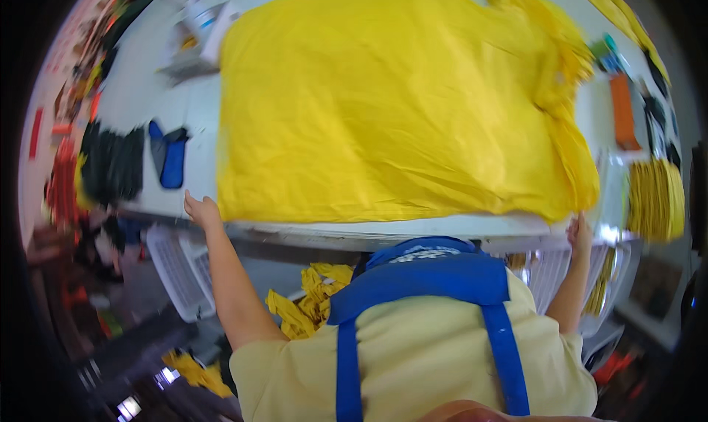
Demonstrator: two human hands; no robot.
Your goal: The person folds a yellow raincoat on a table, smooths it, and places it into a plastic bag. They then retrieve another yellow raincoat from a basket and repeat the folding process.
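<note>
A large sheet of yellow fabric (pixel 391 112) lies spread over the white table, fairly flat at the left and bunched along its right side. My left hand (pixel 204 211) is beside the fabric's near left corner, with a finger stretched out to the left. Nothing shows in that hand. At the near right corner, my right hand (pixel 580 234) has its fingers closed at the fabric's edge, which they appear to pinch. Both arms reach wide apart along the table's near edge.
Left on the table are a blue and dark folded item (pixel 172 156), a dark cloth stack (pixel 112 162) and a box (pixel 199 42). Rightward are an orange block (pixel 625 112) and folded yellow cloths (pixel 656 201). Below the table sit a white crate (pixel 177 271) and loose yellow cloth (pixel 310 300).
</note>
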